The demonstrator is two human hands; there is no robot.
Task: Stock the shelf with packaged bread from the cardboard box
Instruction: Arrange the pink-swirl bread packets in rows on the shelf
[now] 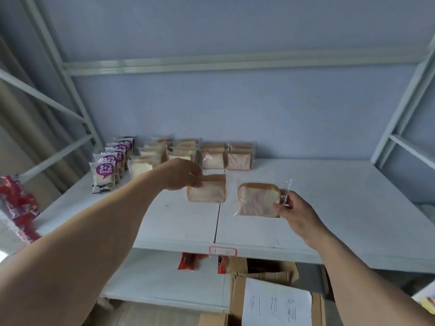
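My left hand (181,174) pinches the top left corner of a clear-wrapped bread pack (208,189), held upright just above the white shelf (329,208). To its right my right hand (293,209) grips a second bread pack (257,200) by its right edge, also above the shelf. Several rows of bread packs (213,155) stand at the back of the shelf, just behind the left pack. The cardboard box (259,276) sits below the shelf front, with a white handwritten sheet (276,303) on it.
White and purple "3+2" packets (106,174) line the shelf's back left. Red packets (16,205) lie at the far left, and more red packs (188,261) sit on the lower shelf. Metal uprights (404,118) frame both sides.
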